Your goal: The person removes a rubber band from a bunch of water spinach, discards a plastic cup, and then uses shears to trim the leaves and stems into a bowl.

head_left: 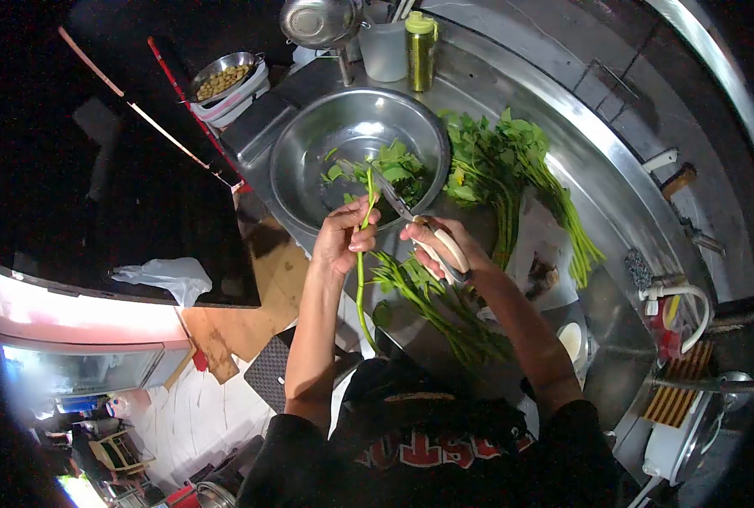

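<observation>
My left hand is closed around a long green vegetable stem, which hangs down past my wrist. In my right hand is a pair of scissors with pale handles, its blades reaching the top of the stem. Both hands are at the near rim of a large metal basin, where cut leaves lie inside. Close under my right forearm rests a bunch of leafy stems. More leafy greens lie on the steel counter to the right of the basin.
Behind the basin stand a green-capped bottle, a grey bucket and a metal strainer. A bowl of small round yellowish items sits at the back left. At the right are a white curved tap and a wooden slatted rack.
</observation>
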Motion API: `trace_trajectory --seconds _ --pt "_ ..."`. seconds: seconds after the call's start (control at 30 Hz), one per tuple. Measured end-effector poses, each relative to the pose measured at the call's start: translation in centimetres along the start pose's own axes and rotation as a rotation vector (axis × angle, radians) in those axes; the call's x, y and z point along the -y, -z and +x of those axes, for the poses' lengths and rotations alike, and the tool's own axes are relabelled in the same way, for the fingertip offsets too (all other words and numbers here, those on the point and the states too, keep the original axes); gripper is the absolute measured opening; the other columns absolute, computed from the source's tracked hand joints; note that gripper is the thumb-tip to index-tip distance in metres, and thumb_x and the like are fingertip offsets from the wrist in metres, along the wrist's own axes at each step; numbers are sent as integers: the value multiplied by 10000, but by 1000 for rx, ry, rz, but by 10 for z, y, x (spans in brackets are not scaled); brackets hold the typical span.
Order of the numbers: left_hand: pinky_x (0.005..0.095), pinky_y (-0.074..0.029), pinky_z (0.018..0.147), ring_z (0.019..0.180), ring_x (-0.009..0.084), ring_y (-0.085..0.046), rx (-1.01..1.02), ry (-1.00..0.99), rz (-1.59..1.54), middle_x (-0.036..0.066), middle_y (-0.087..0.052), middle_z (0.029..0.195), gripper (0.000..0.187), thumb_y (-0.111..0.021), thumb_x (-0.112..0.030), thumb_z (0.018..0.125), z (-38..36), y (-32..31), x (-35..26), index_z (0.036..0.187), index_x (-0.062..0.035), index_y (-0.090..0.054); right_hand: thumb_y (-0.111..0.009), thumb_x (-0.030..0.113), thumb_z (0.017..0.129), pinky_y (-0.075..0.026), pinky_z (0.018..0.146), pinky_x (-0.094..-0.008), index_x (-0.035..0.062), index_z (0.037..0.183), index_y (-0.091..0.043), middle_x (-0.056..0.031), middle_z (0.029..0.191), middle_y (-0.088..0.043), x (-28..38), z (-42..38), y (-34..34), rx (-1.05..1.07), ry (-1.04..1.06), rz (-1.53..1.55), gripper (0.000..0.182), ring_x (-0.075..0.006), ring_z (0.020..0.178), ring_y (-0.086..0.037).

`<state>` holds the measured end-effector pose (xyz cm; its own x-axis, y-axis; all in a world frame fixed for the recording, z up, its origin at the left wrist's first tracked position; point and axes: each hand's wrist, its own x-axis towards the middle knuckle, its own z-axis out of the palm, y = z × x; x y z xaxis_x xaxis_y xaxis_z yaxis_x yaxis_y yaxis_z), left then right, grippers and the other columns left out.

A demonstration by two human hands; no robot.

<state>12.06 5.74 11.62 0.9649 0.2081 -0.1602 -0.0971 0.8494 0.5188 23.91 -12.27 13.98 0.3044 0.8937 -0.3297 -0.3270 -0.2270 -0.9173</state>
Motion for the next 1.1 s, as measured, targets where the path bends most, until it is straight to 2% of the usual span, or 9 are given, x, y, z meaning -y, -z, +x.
trace_trajectory --seconds 0.13,0.37,0.4,0.47,0.57,0.63,0.77,0.9,1.1 --pt "175 -262 360 452 61 -349 -36 -18 -23 61 -508 775 245 -499 -59 848 -5 1 3 1085 1 -492 -694 341 771 -302 330 -211 100 859 -597 24 500 -486 -1 -4 14 -104 3 -40 275 -54 354 -418" --pt "200 -284 438 531 75 -373 -511 -385 106 19 -467 758 111 -418 -147 910 -54 -11 46 974 -92 -490 -682 339 758 -474 680 -322 71 1038 -536 -87 924 -651 -9 -27 176 -982 373 -1097 414 -199 788 -612" --pt "205 -280 444 536 77 -368 -546 -371 66 11 -458 754 72 -419 -142 916 -59 -9 61 940 -101 -473 -675 291 760 -471 692 -347 80 1042 -533 -120 913 -647 18 -45 185 -1007 109 -1034 379 -240 823 -623" --pt "228 -307 475 571 97 -382 -531 -317 40 6 -442 753 94 -404 -135 936 -66 -14 89 848 -108 -427 -679 239 736 -475 680 -411 83 1042 -533 -172 889 -646 11 -59 236 -1163 85 -1252 374 -339 801 -624" --pt "259 -398 624 704 118 -468 -598 -277 93 12 -480 825 39 -432 -61 919 -53 5 139 942 -88 -449 -656 259 725 -465 672 -460 144 1075 -504 -205 861 -629 -30 -71 323 -1233 148 -1271 398 -377 829 -606" --pt "281 -419 833 940 143 -514 -674 -327 539 44 -519 1019 367 -490 44 859 -44 56 179 1203 -46 -402 -639 188 715 -464 689 -464 143 1094 -494 -216 897 -621 -42 -76 336 -1246 -77 -1174 409 -370 845 -605" --pt "320 -344 989 1203 215 -410 -568 -352 545 106 -385 1295 598 -507 77 821 -54 58 200 1353 -12 -247 -624 138 706 -463 685 -462 158 1094 -489 -208 905 -620 -77 -77 357 -1166 -61 -1152 411 -357 839 -608" --pt "330 -337 999 1238 241 -362 -550 -418 817 117 -206 1387 633 -492 69 811 -55 52 192 1370 -11 -206 -620 113 712 -463 653 -447 179 1067 -480 -172 851 -629 -86 -68 344 -1194 57 -1099 388 -357 788 -611" --pt "382 -287 1020 1276 341 -283 -568 -493 1497 165 -228 1380 654 -511 63 779 -65 29 174 1363 -88 -258 -627 117 744 -466 622 -439 176 1056 -464 -140 759 -633 -79 -58 325 -1141 50 -1195 357 -364 714 -615"
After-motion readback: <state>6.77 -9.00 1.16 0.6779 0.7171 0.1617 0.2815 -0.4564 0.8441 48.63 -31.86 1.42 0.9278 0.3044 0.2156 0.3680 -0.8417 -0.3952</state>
